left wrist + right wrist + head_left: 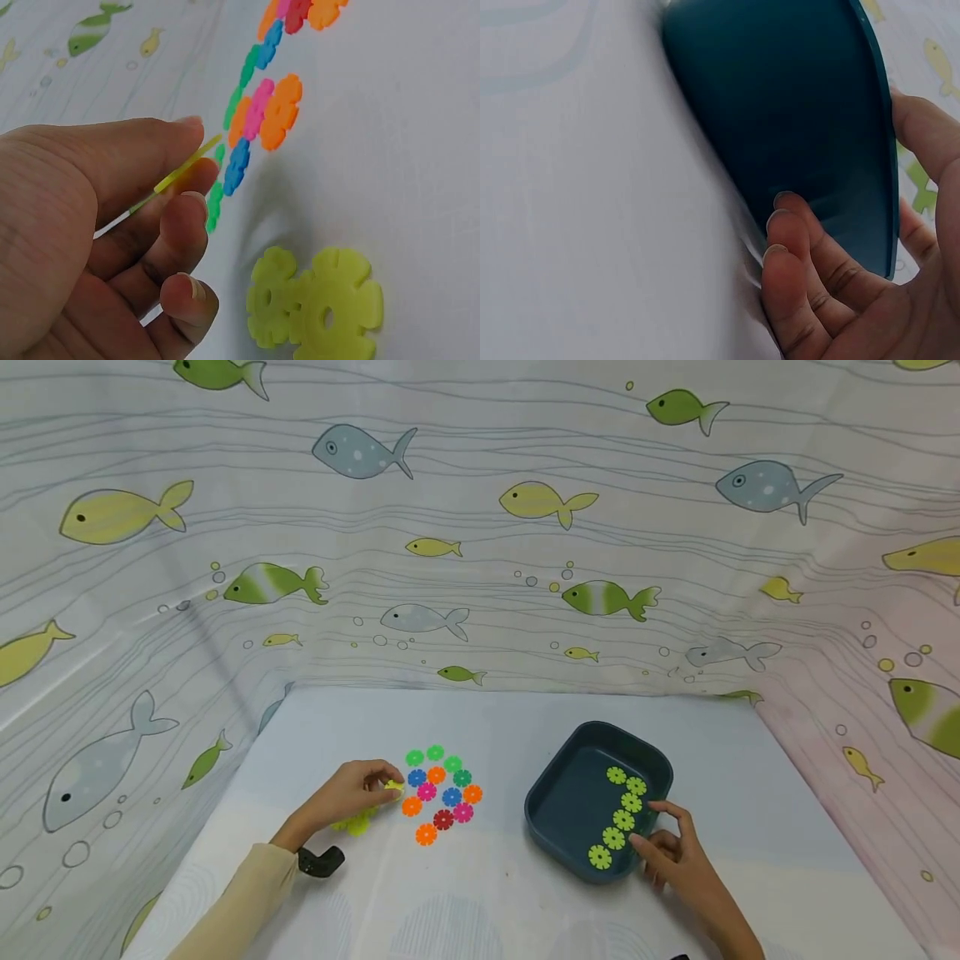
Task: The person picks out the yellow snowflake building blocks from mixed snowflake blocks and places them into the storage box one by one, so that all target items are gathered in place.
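My left hand [358, 795] pinches a thin yellow notched disc [184, 166] between thumb and index finger, seen edge-on in the left wrist view. Its other fingers are curled and hold nothing. Below that hand, several yellow-green flower-shaped discs [330, 304] lie on the table, partly hidden by it in the head view. On the right, my right hand [678, 856] grips the near right side of a dark blue tray [566, 802]. In the right wrist view, fingers press the tray's outer wall [780, 112] and the thumb reaches over the rim. Inside lie several yellow-green discs [623, 819] in a crooked row.
Between the left hand and the tray lies a loose group of flower discs: orange [426, 834], blue [452, 797], pink [463, 812], dark red [443, 819] and green [452, 764]. A fish-patterned curtain [480, 568] surrounds the white table [495, 893] at back and sides.
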The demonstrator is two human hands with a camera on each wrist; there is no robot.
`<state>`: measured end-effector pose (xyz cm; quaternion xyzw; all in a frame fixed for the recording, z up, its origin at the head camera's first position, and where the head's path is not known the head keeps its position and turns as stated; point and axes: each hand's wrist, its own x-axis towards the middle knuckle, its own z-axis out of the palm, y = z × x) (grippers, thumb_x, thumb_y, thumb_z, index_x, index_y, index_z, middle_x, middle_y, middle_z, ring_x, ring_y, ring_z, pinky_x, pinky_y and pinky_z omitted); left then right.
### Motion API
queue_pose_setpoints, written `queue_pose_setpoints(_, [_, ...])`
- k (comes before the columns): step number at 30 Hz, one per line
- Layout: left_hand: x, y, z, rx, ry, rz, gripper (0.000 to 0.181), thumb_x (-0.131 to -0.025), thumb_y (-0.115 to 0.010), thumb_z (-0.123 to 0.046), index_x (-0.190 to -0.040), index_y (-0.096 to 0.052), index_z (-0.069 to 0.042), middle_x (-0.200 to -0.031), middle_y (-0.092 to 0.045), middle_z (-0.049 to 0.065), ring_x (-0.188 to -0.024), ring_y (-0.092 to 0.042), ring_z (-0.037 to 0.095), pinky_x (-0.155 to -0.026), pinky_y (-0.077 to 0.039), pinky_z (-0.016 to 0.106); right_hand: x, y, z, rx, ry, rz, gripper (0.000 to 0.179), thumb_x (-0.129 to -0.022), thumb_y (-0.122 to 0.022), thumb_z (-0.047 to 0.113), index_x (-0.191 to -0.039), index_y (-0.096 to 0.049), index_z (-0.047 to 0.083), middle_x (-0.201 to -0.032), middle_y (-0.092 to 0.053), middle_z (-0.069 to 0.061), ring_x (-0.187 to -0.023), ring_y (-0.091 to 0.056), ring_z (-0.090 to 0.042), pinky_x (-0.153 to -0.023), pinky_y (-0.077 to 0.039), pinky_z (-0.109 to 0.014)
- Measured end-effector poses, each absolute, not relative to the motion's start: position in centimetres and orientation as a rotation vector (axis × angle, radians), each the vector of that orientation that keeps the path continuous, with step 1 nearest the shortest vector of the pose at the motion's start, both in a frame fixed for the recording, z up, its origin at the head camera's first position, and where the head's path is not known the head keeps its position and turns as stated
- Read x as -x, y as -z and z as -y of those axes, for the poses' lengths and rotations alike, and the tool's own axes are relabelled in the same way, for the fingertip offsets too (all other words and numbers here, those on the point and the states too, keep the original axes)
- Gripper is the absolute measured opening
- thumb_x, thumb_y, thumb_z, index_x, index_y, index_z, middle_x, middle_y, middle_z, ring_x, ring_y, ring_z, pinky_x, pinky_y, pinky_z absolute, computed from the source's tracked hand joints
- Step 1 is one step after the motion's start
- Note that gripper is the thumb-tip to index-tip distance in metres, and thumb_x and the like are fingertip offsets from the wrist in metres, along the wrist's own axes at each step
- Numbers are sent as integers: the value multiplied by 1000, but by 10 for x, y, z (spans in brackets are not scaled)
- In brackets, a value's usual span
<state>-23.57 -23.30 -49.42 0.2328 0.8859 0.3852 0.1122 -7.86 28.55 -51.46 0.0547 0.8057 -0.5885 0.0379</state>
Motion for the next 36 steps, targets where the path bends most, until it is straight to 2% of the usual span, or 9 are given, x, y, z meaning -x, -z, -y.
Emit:
queue_pose_setpoints(7, [236, 488, 226, -704, -1161, -2606, 30, -94, -78, -26, -122, -73, -15, -103, -69, -5, -78, -56, 21, -61, -48, 25, 78, 512, -286, -203, 1811, -2454, 66, -102, -68, 28, -150, -22, 24, -88, -63, -18, -64, -61, -31, -55, -54, -40])
queue_pose_setpoints(19, [238, 479, 207, -741, -1185, -2586, 29, -94, -78, -26, -121, -71, -21, -105, -69, -4, -76, -58, 22, -60, -49, 26, 77, 513, -285, -193, 1817, -2455, 66, -102, -67, 26, -151, -23, 24, -88, -63, -18, -65, -61, -30, -55, -54, -40])
queue_pose_setpoints(29, [242, 479, 194, -788, -1200, -2583, 31, -95, -77, -25, -123, -71, -15, -102, -69, -7, -75, -57, 21, -60, -48, 26, 76, 511, -285, -211, 1794, -2448, 66, -102, -68, 29, -150, -23, 25, -91, -64, -17, -68, -61, -31, -56, -54, -40])
queue_pose_setpoints(36, [242, 477, 185, -780, -1247, -2544, 28, -96, -75, -19, -124, -71, -15, -98, -67, -1, -73, -58, 22, -59, -51, 27, 75, 510, -285, -215, 1792, -2441, 67, -101, -68, 29, -150, -23, 26, -92, -64, -17, -69, -62, -31, -58, -54, -40])
